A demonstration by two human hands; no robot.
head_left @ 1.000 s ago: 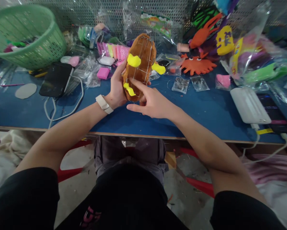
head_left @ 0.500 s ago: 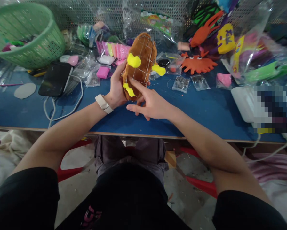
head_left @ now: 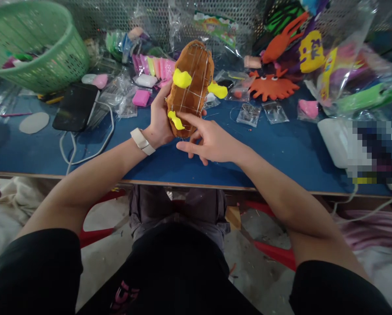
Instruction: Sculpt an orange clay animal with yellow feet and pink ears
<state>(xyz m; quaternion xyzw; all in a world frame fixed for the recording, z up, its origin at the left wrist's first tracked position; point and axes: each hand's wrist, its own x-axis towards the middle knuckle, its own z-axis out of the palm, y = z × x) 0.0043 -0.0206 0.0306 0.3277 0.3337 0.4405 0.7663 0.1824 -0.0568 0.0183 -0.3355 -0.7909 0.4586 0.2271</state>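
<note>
My left hand (head_left: 162, 114) is closed around the left edge and underside of a brown oval clay shell with a wire grid (head_left: 192, 83), tilted up above the table. Bright yellow clay lumps stick to it: one at the upper left (head_left: 182, 78), one at the right edge (head_left: 217, 90) and one at the lower left (head_left: 176, 121). The index finger of my right hand (head_left: 212, 139) reaches over the shell's lower part, its tip beside the lower yellow lump. Whether the tip presses on the wire I cannot tell. My right thumb points left, apart from the shell; the other fingers are bent.
On the blue table (head_left: 274, 148) stand a green basket (head_left: 51, 61) and a phone (head_left: 75, 107) with a white cable. Pink clay packs (head_left: 156, 66), small plastic bags (head_left: 248, 114) and an orange clay crab (head_left: 274, 85) lie behind. A white device (head_left: 334, 142) sits at the right.
The brown shell has tilted slightly and its top has shifted a little up. My right hand has slid slightly to the right, with its index finger still over the shell.
</note>
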